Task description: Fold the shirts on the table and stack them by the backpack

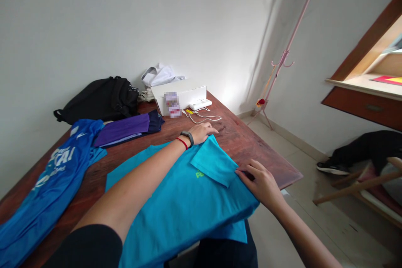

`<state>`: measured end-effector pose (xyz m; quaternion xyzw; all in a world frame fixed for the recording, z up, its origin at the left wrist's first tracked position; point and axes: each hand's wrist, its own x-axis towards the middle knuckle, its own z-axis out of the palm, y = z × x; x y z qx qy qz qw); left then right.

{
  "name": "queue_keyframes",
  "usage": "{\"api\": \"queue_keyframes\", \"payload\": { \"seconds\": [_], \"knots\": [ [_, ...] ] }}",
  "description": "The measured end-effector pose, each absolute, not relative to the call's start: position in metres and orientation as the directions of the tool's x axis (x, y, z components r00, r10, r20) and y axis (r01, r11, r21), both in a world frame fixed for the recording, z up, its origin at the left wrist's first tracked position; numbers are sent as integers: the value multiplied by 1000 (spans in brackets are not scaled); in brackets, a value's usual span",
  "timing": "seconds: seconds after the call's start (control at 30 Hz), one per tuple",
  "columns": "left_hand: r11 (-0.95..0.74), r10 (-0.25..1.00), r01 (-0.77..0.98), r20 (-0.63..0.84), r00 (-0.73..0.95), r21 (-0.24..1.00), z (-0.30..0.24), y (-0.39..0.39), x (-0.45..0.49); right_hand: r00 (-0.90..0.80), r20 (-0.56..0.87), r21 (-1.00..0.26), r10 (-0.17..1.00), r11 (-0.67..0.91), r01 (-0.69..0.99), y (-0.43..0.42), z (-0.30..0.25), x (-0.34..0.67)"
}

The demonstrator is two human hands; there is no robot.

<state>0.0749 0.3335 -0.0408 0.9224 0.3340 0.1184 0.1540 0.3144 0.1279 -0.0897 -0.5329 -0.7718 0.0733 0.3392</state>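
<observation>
A turquoise T-shirt (176, 205) lies spread over the wooden table, and its lower part hangs past the near edge. One sleeve is folded inward over the chest, beside a small yellow-green print. My left hand (202, 132) reaches across the shirt, its bent fingers closed at the far corner of the folded sleeve; the fingertips are partly hidden. A dark watch and a red cord circle that wrist. At the shirt's right edge, next to the sleeve fold, my right hand (257, 178) pinches the fabric between thumb and fingers.
Left of the shirt lie a blue printed jersey (59, 171) and folded purple clothing (125, 130). Behind are a black backpack (97, 98), a white box (182, 92) and a white cable (205, 116). A pink coat stand (295, 35) and wooden chair (354, 184) stand right.
</observation>
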Motion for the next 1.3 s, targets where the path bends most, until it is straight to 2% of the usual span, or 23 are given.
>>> {"api": "queue_keyframes", "payload": {
  "seconds": [0.17,0.3,0.6,0.77,0.93,1.3],
  "knots": [
    [-593,762,649,72,643,477,-46,333,84,-199,436,-488,878,416,767,128,-92,315],
    [-420,835,697,-53,547,582,-48,337,92,-198,430,-494,881,413,765,128,-93,315],
    [-176,763,608,-283,582,775,-45,345,97,-195,437,-488,878,413,769,128,-92,315],
    [-37,746,525,-326,580,850,-47,347,93,-193,437,-484,878,411,772,128,-91,314],
    [-3,772,497,-314,553,868,-48,343,95,-191,434,-484,880,407,775,128,-90,315],
    [0,893,580,-261,366,815,-55,340,101,-156,441,-511,884,390,766,127,-92,315]
  ]
}}
